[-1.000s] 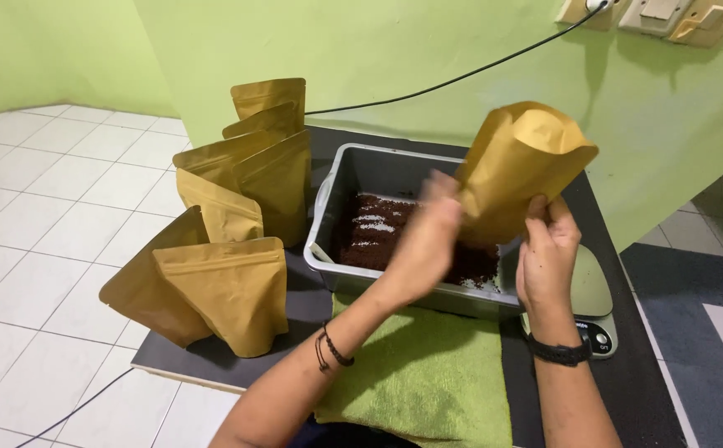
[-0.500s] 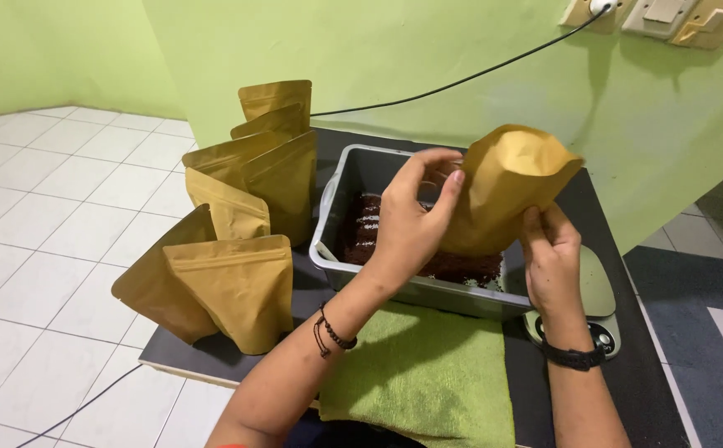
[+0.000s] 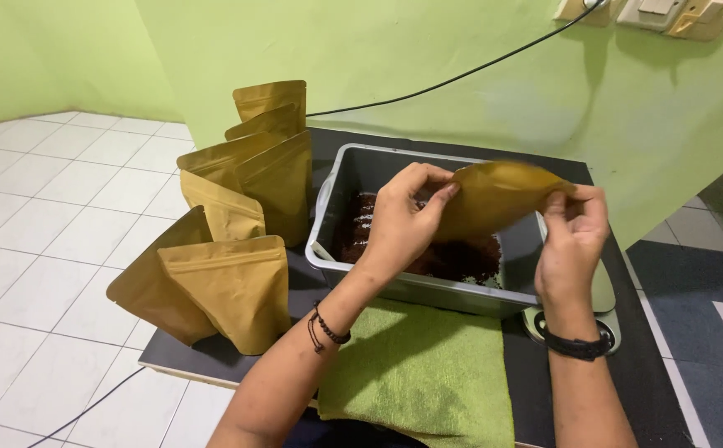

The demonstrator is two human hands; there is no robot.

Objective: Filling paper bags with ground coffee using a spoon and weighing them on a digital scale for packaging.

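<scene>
A flat kraft-brown pouch (image 3: pixel 494 199) is held at two o'clock; six kraft-brown stand-up pouches (image 3: pixel 233 286) stand clustered at nine o'clock.

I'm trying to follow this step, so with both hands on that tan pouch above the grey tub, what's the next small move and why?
Probably spread the pouch's mouth open. Both the left hand and right hand pinch it at opposite ends, and it lies tilted and nearly flat over the grey tub of dark grounds, so nothing could go in as it is.

Kraft pouches (image 3: pixel 237 216) standing left; green towel (image 3: pixel 428 373) front; scale (image 3: pixel 602 319) right; wall sockets (image 3: pixel 652 12).
</scene>
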